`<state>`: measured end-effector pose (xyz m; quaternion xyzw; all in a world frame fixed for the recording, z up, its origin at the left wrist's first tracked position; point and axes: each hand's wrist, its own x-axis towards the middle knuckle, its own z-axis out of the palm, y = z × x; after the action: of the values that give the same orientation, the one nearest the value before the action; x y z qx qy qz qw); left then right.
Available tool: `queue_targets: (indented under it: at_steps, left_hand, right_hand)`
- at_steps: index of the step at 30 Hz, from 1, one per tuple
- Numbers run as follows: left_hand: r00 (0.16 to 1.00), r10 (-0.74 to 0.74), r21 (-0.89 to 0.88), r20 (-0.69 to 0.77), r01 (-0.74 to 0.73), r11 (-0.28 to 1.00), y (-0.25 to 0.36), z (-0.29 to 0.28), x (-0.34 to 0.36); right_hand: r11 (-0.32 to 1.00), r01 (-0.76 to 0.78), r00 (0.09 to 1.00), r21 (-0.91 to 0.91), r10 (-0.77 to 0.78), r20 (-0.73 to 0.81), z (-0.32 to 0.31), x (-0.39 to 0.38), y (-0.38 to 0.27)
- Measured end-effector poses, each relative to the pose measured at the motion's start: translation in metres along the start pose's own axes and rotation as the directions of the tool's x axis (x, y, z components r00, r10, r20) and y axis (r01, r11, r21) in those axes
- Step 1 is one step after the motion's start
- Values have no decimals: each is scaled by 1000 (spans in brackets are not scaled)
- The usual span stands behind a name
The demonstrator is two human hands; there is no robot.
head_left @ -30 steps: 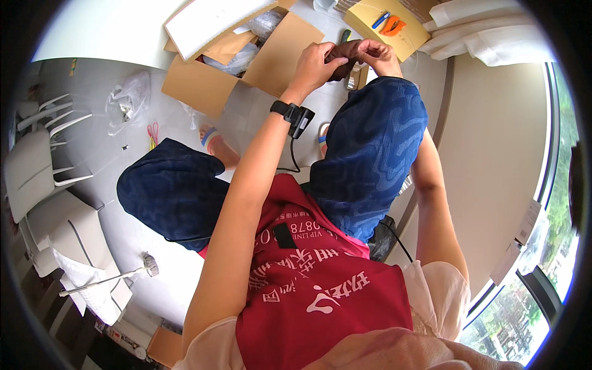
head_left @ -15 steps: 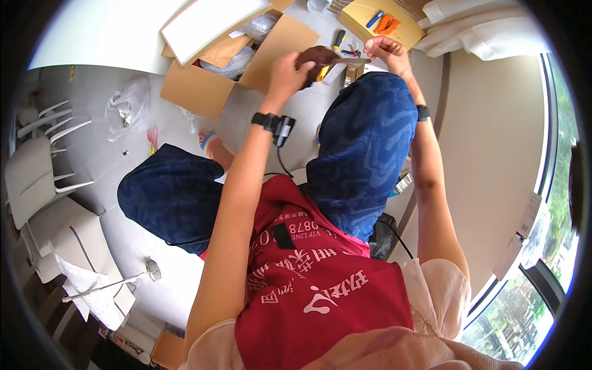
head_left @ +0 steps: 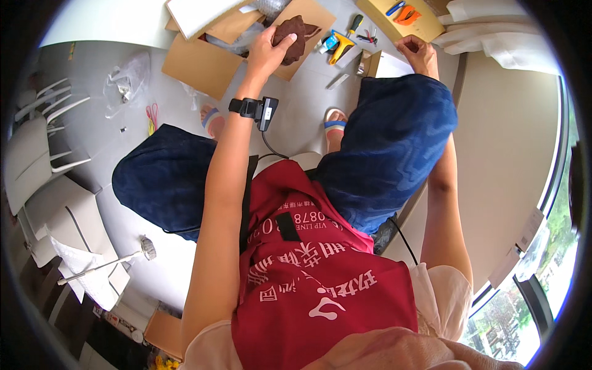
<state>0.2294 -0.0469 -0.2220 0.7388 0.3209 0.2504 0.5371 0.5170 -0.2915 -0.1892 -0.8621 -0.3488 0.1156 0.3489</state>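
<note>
A crumpled dark brown cloth (head_left: pixel 291 42) is bunched in my left hand (head_left: pixel 266 54), thumb pressed over it, above the open cardboard box's flap. My right hand (head_left: pixel 422 57) is beyond my right knee, its thumb and fingertips brought together; whatever they hold, if anything, is too small to make out. Between the hands on the floor lie a yellow-handled tool (head_left: pixel 341 49), a blue-and-white tube (head_left: pixel 328 43), a black-and-yellow screwdriver (head_left: pixel 356 24) and a small dark multi-piece tool (head_left: pixel 369 37). Nearer to me is a short flat grey strip (head_left: pixel 338 81).
An open cardboard box (head_left: pixel 203 66) with plastic wrap inside stands ahead left. A yellowish box (head_left: pixel 425 29) carries an orange cutter (head_left: pixel 407 15) and a blue tool. White chairs (head_left: pixel 31 163) stand far left; a plastic bag (head_left: pixel 126 86) lies on the floor. A window is at right.
My hands have moved apart: the left went left with the brown cloth, the right went right. The grey strip that spanned between them no longer shows there. The floor tools are now uncovered.
</note>
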Motion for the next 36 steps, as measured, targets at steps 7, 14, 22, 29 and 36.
queue_targets:
  at_steps: [7, 14, 22, 29, 36]
  left_hand:
    - [990, -115, -52, 81, 119, 992, -13, -9, -40]
    - [979, -165, 44, 118, 161, 986, -55, -4, -50]
    - [964, -211, 66, 165, 202, 977, -75, 3, -45]
    - [903, -297, 188, 310, 248, 950, -73, 7, -54]
    - [894, -332, 202, 300, 281, 938, -89, 10, -66]
  right_hand:
    - [977, 174, 880, 124, -210, 427, 132, -24, 72]
    - [831, 542, 718, -124, -381, 582, 253, -37, 123]
    - [715, 666, 623, -212, -378, 685, 284, -56, 160]
    - [692, 691, 591, -210, -374, 715, 289, -55, 165]
    - [687, 698, 578, -202, -374, 725, 291, -55, 167]
